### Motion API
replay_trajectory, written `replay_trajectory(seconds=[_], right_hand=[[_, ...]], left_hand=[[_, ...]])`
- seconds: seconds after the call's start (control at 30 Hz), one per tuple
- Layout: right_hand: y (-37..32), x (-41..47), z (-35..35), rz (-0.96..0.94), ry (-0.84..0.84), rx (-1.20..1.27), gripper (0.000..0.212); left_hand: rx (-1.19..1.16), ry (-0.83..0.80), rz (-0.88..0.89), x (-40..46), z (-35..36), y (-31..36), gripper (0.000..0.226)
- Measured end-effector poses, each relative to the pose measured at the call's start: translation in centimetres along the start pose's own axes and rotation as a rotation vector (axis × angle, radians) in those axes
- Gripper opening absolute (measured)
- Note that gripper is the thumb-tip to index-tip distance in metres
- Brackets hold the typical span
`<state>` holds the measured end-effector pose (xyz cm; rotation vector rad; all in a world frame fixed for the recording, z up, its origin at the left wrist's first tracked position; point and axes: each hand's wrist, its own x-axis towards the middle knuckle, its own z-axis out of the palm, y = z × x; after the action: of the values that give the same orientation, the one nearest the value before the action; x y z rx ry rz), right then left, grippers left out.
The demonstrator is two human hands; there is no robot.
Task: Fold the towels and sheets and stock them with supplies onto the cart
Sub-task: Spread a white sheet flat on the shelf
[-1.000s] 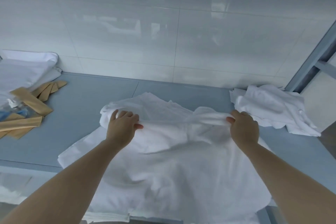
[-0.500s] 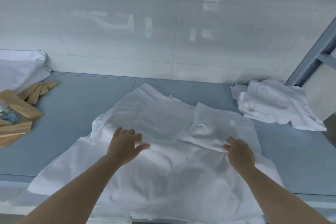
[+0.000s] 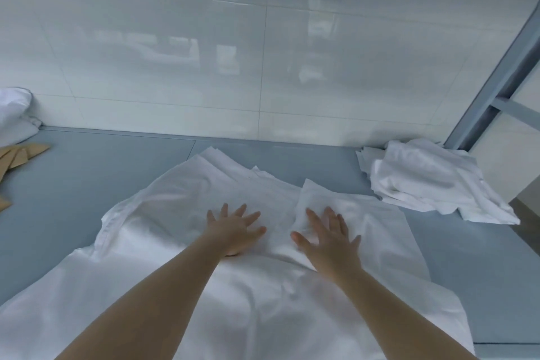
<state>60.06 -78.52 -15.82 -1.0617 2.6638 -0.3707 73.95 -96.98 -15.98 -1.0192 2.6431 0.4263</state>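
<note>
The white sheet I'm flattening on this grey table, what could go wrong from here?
1. The white sheet appears to run past the near edge of the grey table; its weight might drag the fold off.
2. Both hands, left and right, press near the middle, so the far corners could stay uneven.
3. The loose white pile lies close on the right; smoothing outward may snag it.

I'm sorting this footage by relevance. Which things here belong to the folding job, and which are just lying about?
In the job: white sheet under the left hand and right hand; rumpled white linen pile.
Lying about: tan packets; white bundle.
</note>
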Motion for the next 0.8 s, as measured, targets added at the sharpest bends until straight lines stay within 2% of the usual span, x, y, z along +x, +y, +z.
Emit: replay_trajectory(seconds=[0.1, 0.27, 0.53, 0.8], right_hand=[[-0.4, -1.2, 2.6, 0.039, -0.049, 0.027, 0.078], [-0.3, -3.0, 4.3, 0.078, -0.023, -0.100, 0.082], [-1.4, -1.1, 4.4, 0.008, -0.136, -0.250, 0.084], [-4.1, 1.0, 6.2, -0.073, -0.120, -0.302, 0.095]], left_hand=[[0.039, -0.019, -0.028, 0.9, 1.4, -0.7, 0.066], [0.066, 0.059, -0.044, 0.2, 3.2, -1.7, 0.075], [0.010, 0.070, -0.176, -0.8, 3.7, -3.4, 0.080], [-0.102, 0.058, -0.372, -2.4, 3.3, -7.0, 0.082]])
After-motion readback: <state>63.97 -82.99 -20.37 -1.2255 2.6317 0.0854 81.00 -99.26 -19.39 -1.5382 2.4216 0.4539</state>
